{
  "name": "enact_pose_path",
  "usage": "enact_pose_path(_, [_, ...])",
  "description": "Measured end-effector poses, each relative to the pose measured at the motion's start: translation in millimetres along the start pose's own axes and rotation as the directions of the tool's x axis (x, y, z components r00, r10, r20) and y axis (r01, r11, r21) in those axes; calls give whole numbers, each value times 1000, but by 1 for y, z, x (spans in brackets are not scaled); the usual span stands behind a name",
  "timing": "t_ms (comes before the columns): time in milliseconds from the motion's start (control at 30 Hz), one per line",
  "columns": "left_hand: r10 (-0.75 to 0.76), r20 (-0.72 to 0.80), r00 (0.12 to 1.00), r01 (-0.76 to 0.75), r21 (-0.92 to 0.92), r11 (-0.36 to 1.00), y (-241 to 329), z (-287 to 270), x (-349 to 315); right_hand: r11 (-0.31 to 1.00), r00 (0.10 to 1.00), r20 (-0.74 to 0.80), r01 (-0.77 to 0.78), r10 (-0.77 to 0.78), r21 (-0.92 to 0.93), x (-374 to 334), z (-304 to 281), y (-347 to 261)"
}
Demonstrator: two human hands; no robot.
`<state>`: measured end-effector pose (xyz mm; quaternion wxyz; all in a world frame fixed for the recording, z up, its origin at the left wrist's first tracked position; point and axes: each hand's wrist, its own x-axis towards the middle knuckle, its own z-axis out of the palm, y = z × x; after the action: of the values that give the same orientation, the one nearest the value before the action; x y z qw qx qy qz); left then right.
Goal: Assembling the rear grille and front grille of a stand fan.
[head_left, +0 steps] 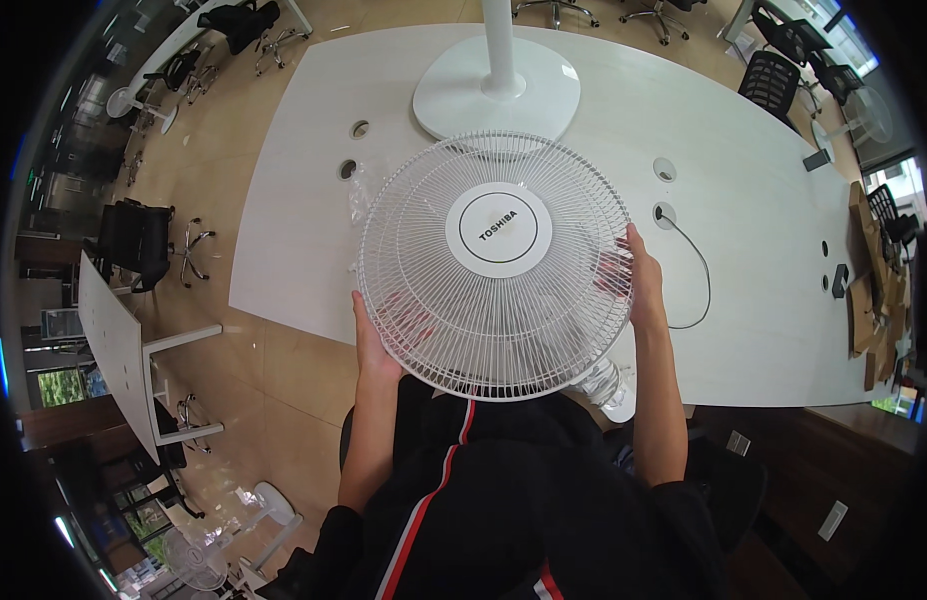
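Note:
A round white wire fan grille [414, 190] with a pale centre disc is held up in front of me, above the near edge of the table. My left hand [384, 335] grips its lower left rim, the fingers showing through the wires behind it. On the right rim my right hand [639, 275] has hold in the same way, thumb on the edge. Behind the grille stands a white fan stand [544, 85], a pole on a rounded base. Through the wires and below the rim I see part of a clear and white item [616, 390], mostly hidden.
The white table [294, 200] has round cable holes, and a thin grey cable [708, 280] loops out of one on the right. Clear plastic wrap [360, 195] lies left of the grille. Cardboard [866, 310] leans at the far right. Black office chairs [134, 240] stand around.

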<state>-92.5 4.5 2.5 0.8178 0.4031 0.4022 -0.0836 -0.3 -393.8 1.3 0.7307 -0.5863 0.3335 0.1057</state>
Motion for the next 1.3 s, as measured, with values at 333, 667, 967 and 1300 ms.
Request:
enact_pose_path(333, [91,-72,993,-98,-91,991,-14,9,-2,975,1000,21,9,-14,220,-69,5,46])
enact_pose_path(667, [179,-92,980,-174,54,983,12,40,8,982,992,-124,24,-1,186,-57,19,38])
enact_pose_path(967, [237,-47,970,-235,46,971,40,97,48,954,979,-187,126,-76,272,-30,42,13])
enact_pose_path(1300, [256,-35,966,-255,11,967,27,91,49,941,966,-249,143,-66,306,-23,48,17])
